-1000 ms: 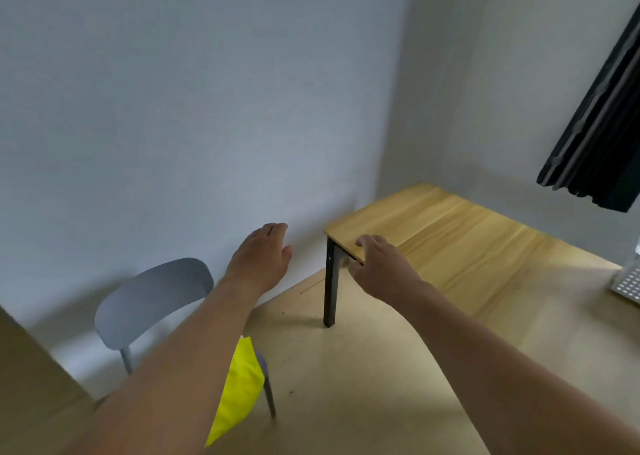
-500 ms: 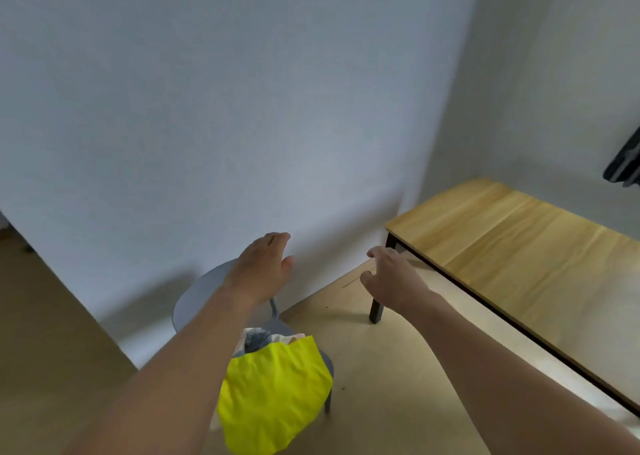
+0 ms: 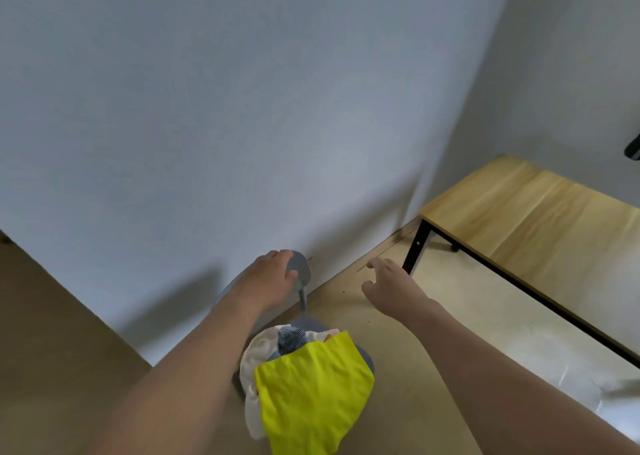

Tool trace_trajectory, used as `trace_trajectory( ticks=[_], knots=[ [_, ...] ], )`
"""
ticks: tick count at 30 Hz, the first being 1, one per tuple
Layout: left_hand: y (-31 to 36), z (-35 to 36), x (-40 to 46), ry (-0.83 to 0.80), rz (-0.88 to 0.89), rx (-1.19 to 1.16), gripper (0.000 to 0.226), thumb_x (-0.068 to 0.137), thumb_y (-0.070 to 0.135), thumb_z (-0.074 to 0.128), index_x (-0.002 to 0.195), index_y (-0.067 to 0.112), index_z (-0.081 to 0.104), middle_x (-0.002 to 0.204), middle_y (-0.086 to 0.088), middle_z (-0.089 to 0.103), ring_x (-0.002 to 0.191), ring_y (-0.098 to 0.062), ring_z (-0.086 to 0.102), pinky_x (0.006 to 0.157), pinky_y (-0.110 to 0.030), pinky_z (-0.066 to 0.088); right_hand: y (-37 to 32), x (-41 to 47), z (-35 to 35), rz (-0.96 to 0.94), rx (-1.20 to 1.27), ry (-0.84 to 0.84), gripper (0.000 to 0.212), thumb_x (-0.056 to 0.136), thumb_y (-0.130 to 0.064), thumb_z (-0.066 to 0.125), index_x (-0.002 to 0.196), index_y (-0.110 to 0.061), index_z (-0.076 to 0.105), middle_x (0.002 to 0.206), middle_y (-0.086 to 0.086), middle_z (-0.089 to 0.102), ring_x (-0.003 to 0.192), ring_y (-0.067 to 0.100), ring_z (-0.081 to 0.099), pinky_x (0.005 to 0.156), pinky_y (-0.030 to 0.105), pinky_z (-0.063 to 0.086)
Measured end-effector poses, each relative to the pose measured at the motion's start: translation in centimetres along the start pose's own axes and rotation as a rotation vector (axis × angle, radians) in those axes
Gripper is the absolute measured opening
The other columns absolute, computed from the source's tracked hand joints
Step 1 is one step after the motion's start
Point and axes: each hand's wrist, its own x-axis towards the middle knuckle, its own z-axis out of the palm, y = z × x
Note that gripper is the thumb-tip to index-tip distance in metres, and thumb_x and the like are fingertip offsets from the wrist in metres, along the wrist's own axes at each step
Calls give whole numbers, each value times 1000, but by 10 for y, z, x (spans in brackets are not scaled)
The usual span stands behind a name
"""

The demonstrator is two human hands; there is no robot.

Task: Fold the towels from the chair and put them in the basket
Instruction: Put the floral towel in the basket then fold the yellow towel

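Note:
A grey chair [image 3: 300,271] stands against the wall at the lower middle. On its seat lies a heap of towels: a bright yellow towel [image 3: 311,395] on top and hanging over the front, a cream towel [image 3: 258,350] to its left, and a blue-grey striped towel [image 3: 291,338] behind. My left hand [image 3: 268,281] hovers over the chair's backrest, fingers relaxed, holding nothing. My right hand [image 3: 391,286] hangs in the air to the right of the chair, fingers loosely spread, holding nothing. No basket is in view.
A low wooden table [image 3: 540,219] with black metal legs stands at the right, in the corner of the room. Light wooden floor [image 3: 433,368] lies between chair and table. A pale wall runs behind the chair.
The view has swung left and down, so the chair and its towels now sit below my hands. The table has slid to the right. Both hands stay extended and hold nothing.

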Motion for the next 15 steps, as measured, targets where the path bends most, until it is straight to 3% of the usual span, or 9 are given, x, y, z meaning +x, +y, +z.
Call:
trace_trajectory(
  ticks=[6,9,15],
  knots=[
    [-45,56,54,-167,45,-77,36,95,24,51,129,10,53,129,-9,56,118,-24,53,95,-30,41,14,70,84,169,0,-94,43,95,-15,42,136,-7,43,139,13,46,126,29,46,102,35,39],
    [-82,121,93,-266,32,-119,29,94,24,53,119,11,58,119,-7,62,107,-24,58,87,-29,44,41,118,152,244,1,-97,41,93,-15,42,133,-8,45,137,12,49,123,29,48,99,35,41],
    [-152,280,144,-474,67,11,25,92,33,53,106,14,60,116,-9,63,106,-27,59,84,-34,47,118,198,299,333,-19,-142,47,93,-15,44,139,-8,42,140,13,46,128,29,45,102,35,40]
  ],
)
